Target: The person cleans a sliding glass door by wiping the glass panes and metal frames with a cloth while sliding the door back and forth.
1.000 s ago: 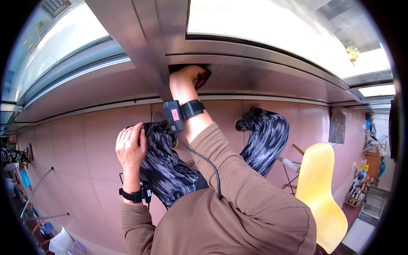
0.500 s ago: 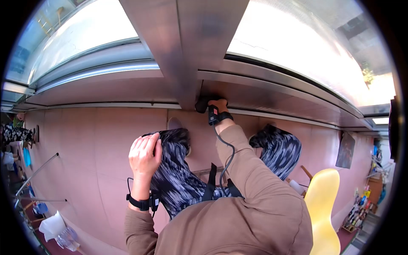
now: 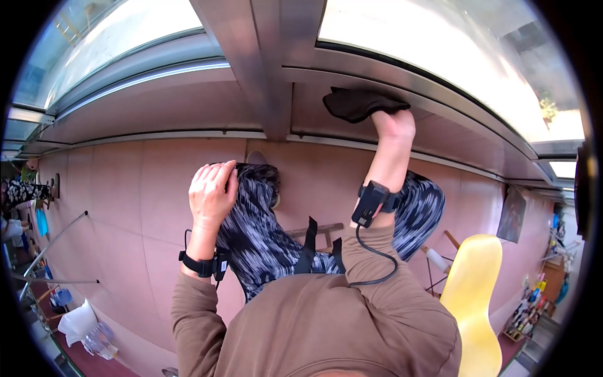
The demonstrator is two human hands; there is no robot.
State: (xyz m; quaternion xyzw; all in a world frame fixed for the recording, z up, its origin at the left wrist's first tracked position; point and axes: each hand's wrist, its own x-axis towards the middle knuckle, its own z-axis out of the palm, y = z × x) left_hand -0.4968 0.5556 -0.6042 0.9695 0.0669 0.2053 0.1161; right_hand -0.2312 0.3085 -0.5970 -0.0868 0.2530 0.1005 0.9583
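My right hand (image 3: 396,124) is closed on a dark cloth (image 3: 363,104), which lies against the lower metal panel (image 3: 308,107) of the glass door, just below the window frame. Its fingers are partly hidden by the cloth and the wrist. My left hand (image 3: 212,193) rests on my left knee, fingers stretched out and lying over the patterned trousers (image 3: 254,245), with nothing held. Each forearm wears a black strap with a small box; the right one (image 3: 372,202) has a cable running back toward the sleeve.
A metal post (image 3: 270,75) stands between two glazed panes. Behind my right side is a yellow chair (image 3: 474,283). A low wooden stool (image 3: 326,232) shows under me. Thin metal legs (image 3: 59,248) and a white plastic bag (image 3: 76,322) are at the left on the pink floor.
My right hand and the cloth have moved up and to the right along the panel, away from the post's base. The left hand stays on the knee.
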